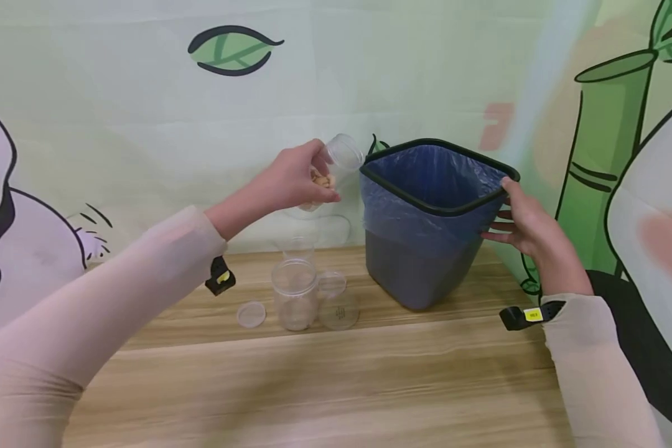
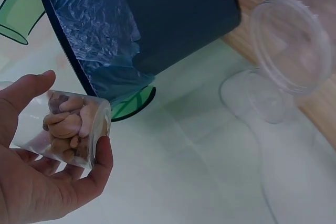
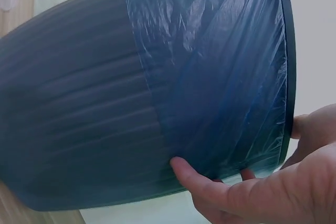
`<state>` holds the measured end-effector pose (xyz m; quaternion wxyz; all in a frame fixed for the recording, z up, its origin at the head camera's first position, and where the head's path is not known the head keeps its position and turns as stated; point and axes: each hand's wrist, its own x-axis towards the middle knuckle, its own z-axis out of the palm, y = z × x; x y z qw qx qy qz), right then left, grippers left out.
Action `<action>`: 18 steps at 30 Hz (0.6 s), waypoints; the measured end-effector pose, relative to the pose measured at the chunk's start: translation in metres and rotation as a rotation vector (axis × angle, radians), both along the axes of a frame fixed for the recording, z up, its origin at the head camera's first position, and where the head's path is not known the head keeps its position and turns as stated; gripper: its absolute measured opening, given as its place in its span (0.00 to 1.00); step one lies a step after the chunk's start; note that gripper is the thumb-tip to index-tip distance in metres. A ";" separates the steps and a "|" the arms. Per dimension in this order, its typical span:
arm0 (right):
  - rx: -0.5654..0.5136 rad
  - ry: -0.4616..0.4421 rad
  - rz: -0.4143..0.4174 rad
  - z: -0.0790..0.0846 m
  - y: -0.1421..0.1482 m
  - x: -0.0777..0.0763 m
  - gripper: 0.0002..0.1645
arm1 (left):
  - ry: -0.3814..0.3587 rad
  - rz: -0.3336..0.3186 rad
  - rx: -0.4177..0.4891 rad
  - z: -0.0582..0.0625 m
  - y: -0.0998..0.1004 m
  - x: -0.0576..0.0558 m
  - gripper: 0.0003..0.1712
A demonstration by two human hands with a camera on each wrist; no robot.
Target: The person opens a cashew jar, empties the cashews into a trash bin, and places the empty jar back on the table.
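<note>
My left hand [image 1: 291, 180] grips a small clear jar [image 1: 345, 151] in the air, left of the bin's rim. The jar is tilted, its open mouth facing up toward the bin. Pale brown nuts [image 2: 68, 124] lie in its lower end. A dark grey trash bin [image 1: 414, 267] stands at the back right, lined with a thin blue bag [image 1: 403, 218] folded over its black rim. On the bin's right side, my right hand [image 1: 532, 224] holds the rim, its thumb at the edge and its fingers against the outer wall.
A larger clear jar [image 1: 295, 305] stands open on the wooden table [image 1: 336, 386], left of the bin. Around it lie clear round lids, one at its left [image 1: 251, 314] and a bigger one [image 1: 340, 314] at its right. Behind hangs a printed cloth [image 1: 117, 81].
</note>
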<state>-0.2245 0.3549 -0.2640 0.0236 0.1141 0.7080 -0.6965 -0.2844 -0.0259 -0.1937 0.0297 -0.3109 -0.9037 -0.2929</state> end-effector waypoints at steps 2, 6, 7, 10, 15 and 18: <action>-0.015 0.000 -0.014 0.001 -0.001 0.000 0.51 | -0.010 0.000 0.000 0.002 0.007 -0.004 0.33; -0.037 0.007 -0.038 0.000 -0.003 0.000 0.50 | -0.020 0.012 -0.002 0.006 0.019 -0.010 0.35; -0.041 0.008 -0.046 -0.001 -0.004 0.000 0.48 | -0.021 0.016 -0.001 0.006 0.021 -0.011 0.35; -0.045 0.012 -0.061 -0.002 -0.005 0.001 0.36 | -0.011 0.032 -0.004 0.007 0.028 -0.014 0.36; -0.045 0.019 -0.076 -0.002 -0.005 0.000 0.25 | 0.028 0.055 -0.035 0.009 0.037 -0.018 0.35; -0.043 0.021 -0.083 -0.002 -0.006 -0.001 0.27 | 0.045 0.069 -0.064 0.010 0.042 -0.020 0.35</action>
